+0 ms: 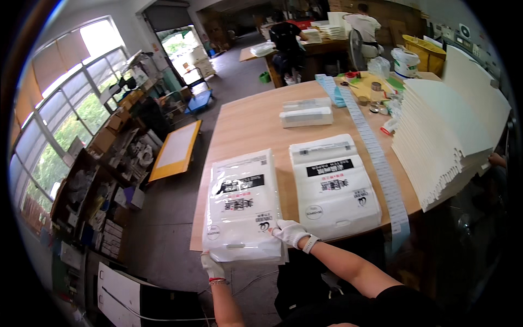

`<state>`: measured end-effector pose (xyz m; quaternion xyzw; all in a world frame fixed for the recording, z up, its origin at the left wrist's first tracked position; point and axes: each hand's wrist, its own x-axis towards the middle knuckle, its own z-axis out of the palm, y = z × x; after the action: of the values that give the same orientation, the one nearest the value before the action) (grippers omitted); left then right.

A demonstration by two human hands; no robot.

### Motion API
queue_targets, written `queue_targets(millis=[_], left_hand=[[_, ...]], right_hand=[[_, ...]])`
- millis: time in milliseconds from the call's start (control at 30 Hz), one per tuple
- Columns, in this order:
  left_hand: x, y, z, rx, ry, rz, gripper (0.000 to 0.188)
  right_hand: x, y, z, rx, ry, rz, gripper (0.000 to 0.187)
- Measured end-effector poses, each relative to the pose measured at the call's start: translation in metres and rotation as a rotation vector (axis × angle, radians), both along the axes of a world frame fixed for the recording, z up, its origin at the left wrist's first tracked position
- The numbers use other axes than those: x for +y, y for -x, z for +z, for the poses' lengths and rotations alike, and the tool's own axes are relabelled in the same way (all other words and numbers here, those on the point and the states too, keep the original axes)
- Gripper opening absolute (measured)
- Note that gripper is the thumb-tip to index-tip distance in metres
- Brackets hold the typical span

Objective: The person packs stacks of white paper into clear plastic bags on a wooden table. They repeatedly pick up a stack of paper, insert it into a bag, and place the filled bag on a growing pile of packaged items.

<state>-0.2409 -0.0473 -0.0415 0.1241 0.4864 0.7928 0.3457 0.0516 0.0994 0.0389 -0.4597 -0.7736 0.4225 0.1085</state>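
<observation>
A stack of clear plastic-wrapped paper packs (239, 191), printed in black and pink, lies at the left of the table, its near end jutting over the front edge. My left hand (212, 267), in a white glove, grips the near left corner, its fingers partly hidden beneath. At the near right edge, my right hand (290, 232), gloved and with a white wristband, has its fingers closed on the plastic. Just to the right lies a second pile of flat printed plastic bags (335, 191), apart from my right hand.
Two clear plastic boxes (306, 117) sit farther back on the wooden table (245, 120). A long pale printed strip (376, 147) runs down its right side, beside a tall stack of white sheets (436, 131). Tape rolls (376, 87) lie behind. Two people work at a far table.
</observation>
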Motion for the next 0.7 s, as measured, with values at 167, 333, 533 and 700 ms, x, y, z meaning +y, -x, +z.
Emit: queue_targets(millis=[167,333,533,700], left_hand=[[-0.005,-0.068,-0.004,-0.172,0.168,0.069,0.034],[-0.055,-0.096,-0.134,-0.048,0.455,-0.205,0.019],[-0.019,-0.262,-0.053,0.929,0.289,-0.871,0.003],[0.068,-0.357,0.022,1.008,-0.219,-1.178,0.025]], right_hand=[[0.007,-0.131,0.005,0.345,-0.235,-0.068,0.02],[-0.011,-0.336,0.154,-0.33,-1.332,-0.248,0.013],[-0.015,-0.484,0.228,-0.677,-1.02,-0.537,0.029],[0.002,-0.508,0.24,-0.625,-1.168,-0.546,0.023]])
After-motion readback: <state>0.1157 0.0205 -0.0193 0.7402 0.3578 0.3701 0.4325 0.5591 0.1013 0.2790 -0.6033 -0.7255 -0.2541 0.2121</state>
